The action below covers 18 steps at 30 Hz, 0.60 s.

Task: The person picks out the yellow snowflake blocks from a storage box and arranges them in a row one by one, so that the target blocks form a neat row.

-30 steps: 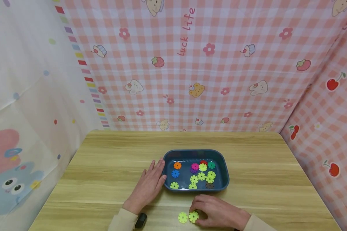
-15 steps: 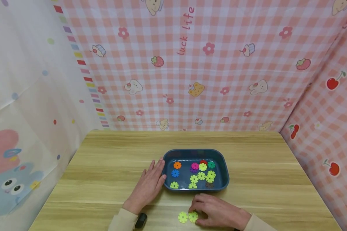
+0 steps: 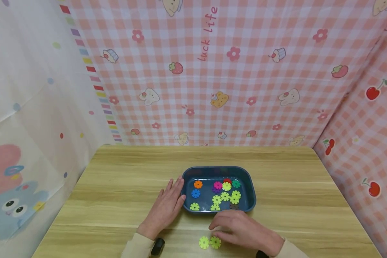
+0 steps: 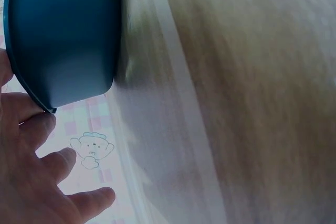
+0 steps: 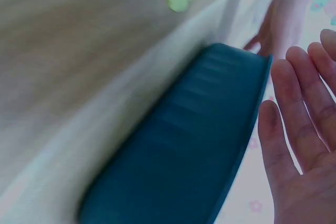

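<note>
A dark blue plastic tub [image 3: 208, 205] stands mid-table. Straight fingers of my left hand [image 3: 164, 212] touch its left rim; in the left wrist view the fingertips lie against the tub wall [image 4: 63, 40]. Just in front of the tub, my right hand [image 3: 243, 231] is raised with nothing in it, and the right wrist view shows its fingers [image 5: 302, 124] extended. Two yellow-green notched discs, snowflake building pieces, lie side by side on the table: a left disc [image 3: 204, 242] and a right disc [image 3: 215, 242], the latter close below the right thumb.
Inside the tub are several more notched discs, including an orange disc [image 3: 198, 184], a blue disc [image 3: 195, 194], a pink disc [image 3: 217, 185] and a yellow-green disc [image 3: 225, 196]. The wooden table [image 3: 132, 168] ends at a checked cloth [image 3: 193, 82] behind it.
The right hand has let go of the right yellow-green disc, leaving it beside the other, and has lifted up toward the tub. The left hand has stayed put.
</note>
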### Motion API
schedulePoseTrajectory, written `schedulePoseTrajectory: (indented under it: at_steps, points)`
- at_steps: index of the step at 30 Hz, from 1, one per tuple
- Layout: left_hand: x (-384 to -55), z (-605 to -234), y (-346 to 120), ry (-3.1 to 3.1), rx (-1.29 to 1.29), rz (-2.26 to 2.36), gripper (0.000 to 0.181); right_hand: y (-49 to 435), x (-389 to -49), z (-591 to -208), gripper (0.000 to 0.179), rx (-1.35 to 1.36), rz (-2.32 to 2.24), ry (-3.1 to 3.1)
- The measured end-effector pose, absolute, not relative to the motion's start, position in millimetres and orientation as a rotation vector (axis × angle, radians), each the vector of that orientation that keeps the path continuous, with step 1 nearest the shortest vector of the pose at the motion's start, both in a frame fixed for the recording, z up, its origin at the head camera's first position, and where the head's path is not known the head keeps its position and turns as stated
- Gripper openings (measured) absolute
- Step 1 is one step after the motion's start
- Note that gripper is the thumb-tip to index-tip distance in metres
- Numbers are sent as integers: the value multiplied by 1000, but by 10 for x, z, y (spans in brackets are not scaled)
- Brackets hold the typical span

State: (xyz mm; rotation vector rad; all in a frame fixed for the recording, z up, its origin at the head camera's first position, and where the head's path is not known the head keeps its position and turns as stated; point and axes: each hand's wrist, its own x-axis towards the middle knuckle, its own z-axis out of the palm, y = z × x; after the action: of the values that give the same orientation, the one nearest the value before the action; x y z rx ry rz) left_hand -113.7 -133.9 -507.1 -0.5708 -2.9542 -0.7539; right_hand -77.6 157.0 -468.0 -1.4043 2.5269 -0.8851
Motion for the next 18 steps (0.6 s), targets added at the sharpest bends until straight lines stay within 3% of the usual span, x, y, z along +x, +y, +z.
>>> schedulePoseTrajectory:
  at_steps: [18]
  points:
    - [-1143, -5079, -1327, -2952, -551, -757, 57, 1518, -1197, -4286, 14, -1504, -961, 2764]
